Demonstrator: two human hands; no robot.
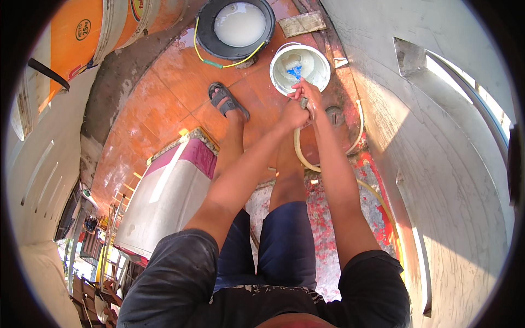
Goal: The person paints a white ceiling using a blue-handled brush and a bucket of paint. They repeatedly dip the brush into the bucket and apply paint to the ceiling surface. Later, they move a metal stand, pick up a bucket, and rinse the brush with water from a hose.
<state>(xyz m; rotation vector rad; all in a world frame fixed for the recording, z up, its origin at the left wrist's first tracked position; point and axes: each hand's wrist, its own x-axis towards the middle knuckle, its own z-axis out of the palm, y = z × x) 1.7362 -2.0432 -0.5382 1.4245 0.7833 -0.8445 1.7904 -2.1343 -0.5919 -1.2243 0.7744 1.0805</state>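
A black round tub of milky water sits at top centre, with a maroon-and-white box-shaped machine at lower left. Left hand and right hand close together around the pale yellow rubber hose end, just below the white plastic bucket. A concrete wall crowds the right.

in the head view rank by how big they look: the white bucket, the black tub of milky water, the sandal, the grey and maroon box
1. grey and maroon box, though it sits nearer the camera
2. black tub
3. white bucket
4. sandal
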